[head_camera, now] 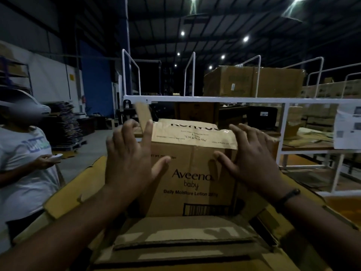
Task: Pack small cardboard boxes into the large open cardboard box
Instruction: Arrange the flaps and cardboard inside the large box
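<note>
a: who's that on the far left?

b: a bystander in a pale t-shirt [23, 163], holding a small white device [56, 156] and not part of the packing. next over, the outer flap [78, 192] of the large open cardboard box [175, 227] folds outward.

a: and the hands?

b: the left hand [129, 159] is spread, fingers straight, thumb lying across the front of the aveeno baby box [193, 173]. nothing is curled round it. that box stands upright, dead ahead between the two hands, its lower part down inside the large box. it looks taller than wide, with one top flap [143, 116] sticking up by the left fingertips. the right hand [252, 159] mirrors the left, flat and splayed on the other side.

a: pressing, or just hovering?

b: i can't tell whether the palms bear on the sides. both hands look equally near, so i'd guess the next move is two-handed — a squeeze, or a push straight down. behind, to the right, stands a white metal rack [205, 99] with more cartons [254, 81].
</note>
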The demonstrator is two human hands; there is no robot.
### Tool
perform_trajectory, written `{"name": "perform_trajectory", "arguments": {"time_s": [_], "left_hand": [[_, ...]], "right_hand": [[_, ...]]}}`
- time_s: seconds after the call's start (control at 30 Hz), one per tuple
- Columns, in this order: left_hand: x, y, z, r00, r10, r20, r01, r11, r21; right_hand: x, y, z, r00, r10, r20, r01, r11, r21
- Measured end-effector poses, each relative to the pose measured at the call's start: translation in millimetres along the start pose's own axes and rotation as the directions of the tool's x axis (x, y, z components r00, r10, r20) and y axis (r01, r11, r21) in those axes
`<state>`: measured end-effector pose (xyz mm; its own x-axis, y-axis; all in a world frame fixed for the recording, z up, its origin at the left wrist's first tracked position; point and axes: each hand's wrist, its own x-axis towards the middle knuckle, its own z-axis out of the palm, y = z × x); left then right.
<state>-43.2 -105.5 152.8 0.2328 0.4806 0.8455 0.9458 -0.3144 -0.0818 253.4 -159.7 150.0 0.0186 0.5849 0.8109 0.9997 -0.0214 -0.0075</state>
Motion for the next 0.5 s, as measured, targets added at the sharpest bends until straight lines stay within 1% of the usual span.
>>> {"name": "perform_trajectory", "arguments": {"time_s": [0.07, 0.13, 0.17, 0.23, 0.27, 0.3, 0.33, 0.37, 0.4, 0.43, 0.47, 0.5], "left_hand": [[20.2, -2.3, -6.0, 0.999, -0.012, 0.034, 0.010, 0.999, 0.053], [35.2, -3.9, -5.5, 0.998, 0.014, 0.055, -0.019, 0.996, 0.093], [39.9, -5.3, -5.0, 0.997, 0.042, 0.070, -0.050, 0.992, 0.114], [46.6, -9.4, -3.3, 0.987, 0.068, 0.144, -0.084, 0.990, 0.109], [48.6, -10.2, -5.5, 0.981, 0.064, 0.184, -0.076, 0.995, 0.060], [50.2, -11.7, -6.7, 0.977, 0.056, 0.207, -0.051, 0.998, -0.028], [52.1, -14.2, -5.4, 0.976, 0.048, 0.211, -0.018, 0.989, -0.144], [53.9, -18.0, -4.6, 0.976, 0.025, 0.217, 0.039, 0.957, -0.286], [55.8, -22.9, -4.8, 0.973, -0.015, 0.229, 0.119, 0.887, -0.445], [57.6, -27.9, -5.8, 0.970, -0.056, 0.235, 0.190, 0.778, -0.599], [60.1, -33.6, -5.2, 0.967, -0.093, 0.239, 0.239, 0.667, -0.705], [62.9, -38.6, -5.0, 0.957, -0.120, 0.265, 0.284, 0.578, -0.765]], "right_hand": [[16.9, -1.4, -3.0, 0.977, 0.130, 0.171, -0.140, 0.989, 0.047], [27.0, -3.0, -1.9, 0.910, 0.225, 0.349, -0.279, 0.953, 0.114], [28.9, -4.5, -2.6, 0.886, 0.243, 0.395, -0.330, 0.929, 0.169], [28.1, -6.5, -5.1, 0.884, 0.253, 0.394, -0.398, 0.849, 0.348], [27.1, -6.9, -6.7, 0.898, 0.253, 0.360, -0.409, 0.782, 0.470], [25.9, -6.7, -8.3, 0.911, 0.262, 0.319, -0.409, 0.683, 0.606], [24.6, -6.1, -10.1, 0.918, 0.282, 0.281, -0.394, 0.548, 0.738], [24.0, -4.1, -12.0, 0.916, 0.307, 0.258, -0.371, 0.406, 0.835], [24.2, -0.6, -13.3, 0.909, 0.333, 0.249, -0.350, 0.289, 0.891], [24.6, 2.5, -16.0, 0.902, 0.349, 0.256, -0.340, 0.203, 0.918], [24.8, 5.9, -18.3, 0.893, 0.350, 0.282, -0.349, 0.145, 0.926], [25.2, 7.5, -21.5, 0.888, 0.333, 0.319, -0.369, 0.101, 0.924]]}}
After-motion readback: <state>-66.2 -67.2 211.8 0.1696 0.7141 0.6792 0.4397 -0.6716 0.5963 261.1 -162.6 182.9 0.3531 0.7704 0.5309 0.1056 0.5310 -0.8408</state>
